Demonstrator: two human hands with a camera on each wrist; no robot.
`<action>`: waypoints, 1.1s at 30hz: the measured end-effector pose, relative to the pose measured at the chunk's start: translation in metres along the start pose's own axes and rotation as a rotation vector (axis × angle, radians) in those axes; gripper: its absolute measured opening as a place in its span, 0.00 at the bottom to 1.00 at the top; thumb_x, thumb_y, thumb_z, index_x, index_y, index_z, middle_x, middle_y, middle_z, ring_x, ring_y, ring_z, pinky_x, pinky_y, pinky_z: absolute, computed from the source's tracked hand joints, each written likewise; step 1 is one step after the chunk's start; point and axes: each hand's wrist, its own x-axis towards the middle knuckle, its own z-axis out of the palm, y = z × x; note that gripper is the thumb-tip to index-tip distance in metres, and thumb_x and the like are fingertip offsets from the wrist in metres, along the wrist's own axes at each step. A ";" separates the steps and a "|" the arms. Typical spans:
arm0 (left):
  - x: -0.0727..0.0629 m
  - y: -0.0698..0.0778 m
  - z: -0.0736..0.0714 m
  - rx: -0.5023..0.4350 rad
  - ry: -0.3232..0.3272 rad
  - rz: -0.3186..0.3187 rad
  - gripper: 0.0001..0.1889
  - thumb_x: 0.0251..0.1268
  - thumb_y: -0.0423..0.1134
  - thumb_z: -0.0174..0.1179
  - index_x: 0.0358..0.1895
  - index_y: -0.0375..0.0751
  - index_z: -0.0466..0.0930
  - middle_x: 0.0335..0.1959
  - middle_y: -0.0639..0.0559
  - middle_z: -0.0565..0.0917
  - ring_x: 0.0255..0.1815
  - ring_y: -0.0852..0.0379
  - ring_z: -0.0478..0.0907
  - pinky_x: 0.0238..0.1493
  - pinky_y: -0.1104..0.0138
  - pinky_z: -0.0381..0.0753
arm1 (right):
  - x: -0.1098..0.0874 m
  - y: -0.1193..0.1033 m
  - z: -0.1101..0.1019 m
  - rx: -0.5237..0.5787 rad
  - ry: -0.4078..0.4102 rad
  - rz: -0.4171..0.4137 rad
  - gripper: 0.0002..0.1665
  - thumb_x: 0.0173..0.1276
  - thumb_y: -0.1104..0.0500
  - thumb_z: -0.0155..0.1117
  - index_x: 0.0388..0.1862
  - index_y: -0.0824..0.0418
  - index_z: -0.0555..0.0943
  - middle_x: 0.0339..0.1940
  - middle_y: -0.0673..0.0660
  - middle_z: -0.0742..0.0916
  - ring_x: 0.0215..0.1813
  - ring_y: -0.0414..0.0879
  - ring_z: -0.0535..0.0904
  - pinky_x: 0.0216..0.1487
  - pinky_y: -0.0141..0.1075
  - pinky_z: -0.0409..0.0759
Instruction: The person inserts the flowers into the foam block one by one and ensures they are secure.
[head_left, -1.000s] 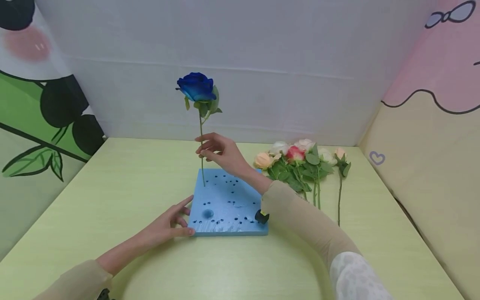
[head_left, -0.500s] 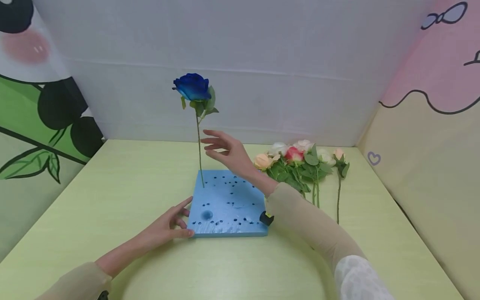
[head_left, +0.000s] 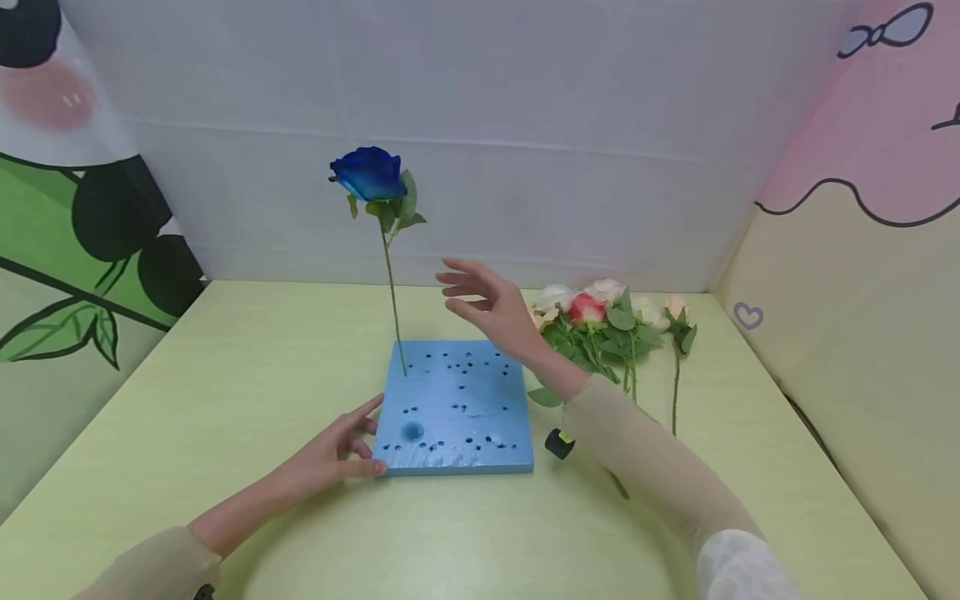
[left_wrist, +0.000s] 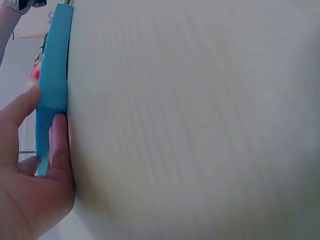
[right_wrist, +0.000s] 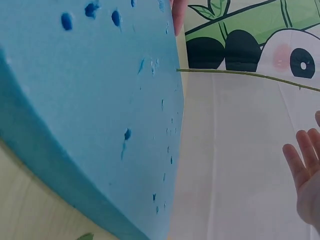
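Note:
A blue rose (head_left: 369, 175) stands with its thin stem in the back left of a light blue foam block (head_left: 435, 387), leaning to the left. The block lies flat and is dotted with holes. My left hand (head_left: 330, 452) rests at the block's front left corner. In the left wrist view its thumb (left_wrist: 31, 97) touches the block's upper edge and other fingers lie along the side. My right hand (head_left: 498, 308) is in the air right of the stem, fingers apart and holding nothing. In the right wrist view, the stem (right_wrist: 240, 73) runs out from the block.
Several flowers, white, pink-red and peach, lie in a bunch (head_left: 600, 325) at the back right of the table (head_left: 247, 375). A single peach rose (head_left: 677, 321) lies beside them. A white backdrop (head_left: 525, 192) stands behind, with painted side panels (head_left: 840, 275).
My right hand has let go of the blue rose's stem and moved right, away from it. The rose now tilts further left. My left hand stays at the block.

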 end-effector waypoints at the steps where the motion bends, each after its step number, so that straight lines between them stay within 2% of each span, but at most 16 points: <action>1: 0.000 0.001 0.000 0.000 0.000 0.000 0.52 0.57 0.42 0.71 0.80 0.46 0.46 0.59 0.39 0.70 0.42 0.62 0.77 0.37 0.71 0.72 | -0.001 0.002 -0.003 0.001 0.007 0.000 0.31 0.70 0.69 0.60 0.71 0.65 0.68 0.64 0.66 0.81 0.61 0.61 0.81 0.58 0.38 0.82; 7: 0.000 0.002 0.000 0.014 0.009 0.002 0.51 0.57 0.42 0.71 0.80 0.45 0.47 0.59 0.40 0.71 0.41 0.62 0.78 0.42 0.71 0.71 | -0.011 0.012 -0.022 -0.027 0.055 -0.025 0.30 0.69 0.68 0.62 0.70 0.61 0.71 0.62 0.63 0.83 0.60 0.54 0.83 0.55 0.37 0.83; 15: -0.002 0.004 0.000 0.014 0.010 -0.012 0.52 0.57 0.42 0.71 0.80 0.46 0.47 0.59 0.39 0.71 0.41 0.63 0.78 0.38 0.71 0.73 | -0.035 -0.003 -0.051 -0.090 0.136 -0.005 0.30 0.69 0.65 0.64 0.69 0.54 0.73 0.62 0.59 0.84 0.61 0.49 0.83 0.55 0.33 0.82; 21: -0.001 0.002 -0.001 0.006 0.001 -0.012 0.52 0.58 0.43 0.71 0.80 0.48 0.46 0.60 0.39 0.70 0.42 0.62 0.78 0.37 0.71 0.73 | -0.056 -0.013 -0.071 -0.139 0.171 0.013 0.30 0.68 0.66 0.65 0.69 0.55 0.73 0.61 0.61 0.84 0.60 0.48 0.83 0.55 0.32 0.82; 27: 0.000 0.002 -0.001 0.006 -0.006 -0.046 0.51 0.57 0.44 0.71 0.80 0.49 0.47 0.60 0.40 0.70 0.42 0.61 0.77 0.35 0.71 0.73 | -0.081 -0.014 -0.099 -0.226 0.208 0.045 0.30 0.68 0.66 0.65 0.68 0.54 0.74 0.59 0.62 0.84 0.59 0.41 0.83 0.54 0.28 0.81; 30: 0.001 0.003 -0.001 0.002 -0.006 -0.059 0.51 0.57 0.44 0.71 0.80 0.50 0.48 0.60 0.41 0.70 0.42 0.61 0.77 0.33 0.71 0.73 | -0.094 -0.013 -0.113 -0.274 0.243 0.070 0.31 0.67 0.66 0.66 0.68 0.52 0.75 0.58 0.56 0.85 0.59 0.40 0.82 0.53 0.27 0.81; 33: 0.001 0.003 -0.001 0.006 -0.005 -0.057 0.51 0.57 0.44 0.71 0.80 0.50 0.48 0.60 0.40 0.70 0.42 0.61 0.77 0.33 0.71 0.73 | -0.105 -0.010 -0.127 -0.330 0.273 0.102 0.31 0.66 0.66 0.66 0.68 0.51 0.74 0.56 0.44 0.85 0.58 0.34 0.81 0.53 0.25 0.80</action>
